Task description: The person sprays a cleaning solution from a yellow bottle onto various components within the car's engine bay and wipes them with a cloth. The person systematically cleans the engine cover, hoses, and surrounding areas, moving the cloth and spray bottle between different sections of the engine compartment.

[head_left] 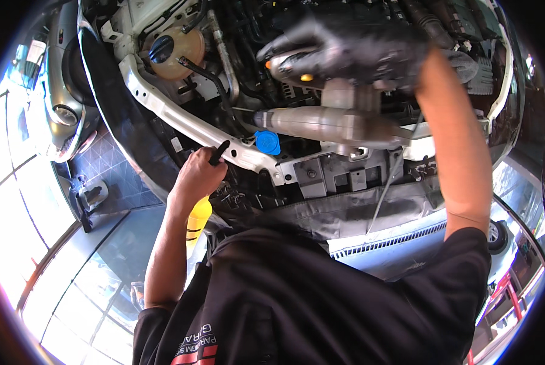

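Note:
My bare left hand is closed round the black head of a spray bottle with yellow contents, just in front of the white front crossmember. The black nozzle sticks out past my fingers toward the engine bay. Over the engine bay, my right hand wears a black glove and is blurred by motion. It is closed on a grey metal pistol-shaped tool, also smeared; its exact kind cannot be made out. The tool's narrow dark end points left, close above a blue filler cap. Small yellow and orange spots show beside the gloved fingers.
A rounded coolant tank with a dark cap sits at the upper left. The white crossmember curves along the bay's front edge. A thin rod slants over the dark front cover. Another vehicle stands at far left.

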Action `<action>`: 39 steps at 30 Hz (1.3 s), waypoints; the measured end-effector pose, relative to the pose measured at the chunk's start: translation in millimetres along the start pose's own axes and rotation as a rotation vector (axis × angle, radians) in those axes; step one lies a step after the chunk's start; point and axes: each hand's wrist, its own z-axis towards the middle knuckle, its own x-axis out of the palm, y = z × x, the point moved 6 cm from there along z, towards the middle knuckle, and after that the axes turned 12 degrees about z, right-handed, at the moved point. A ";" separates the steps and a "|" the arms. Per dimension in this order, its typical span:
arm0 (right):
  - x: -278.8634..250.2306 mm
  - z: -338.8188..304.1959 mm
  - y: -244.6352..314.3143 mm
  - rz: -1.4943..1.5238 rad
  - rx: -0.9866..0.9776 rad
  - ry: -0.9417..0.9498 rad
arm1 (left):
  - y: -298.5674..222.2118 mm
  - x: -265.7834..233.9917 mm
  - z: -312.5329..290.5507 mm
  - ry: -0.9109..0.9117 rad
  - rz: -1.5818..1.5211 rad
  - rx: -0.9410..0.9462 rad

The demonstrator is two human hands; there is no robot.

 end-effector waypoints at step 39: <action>27.8 -214.8 56.1 -0.251 -0.124 -0.185 | -54.3 7.7 -29.3 0.173 0.005 0.002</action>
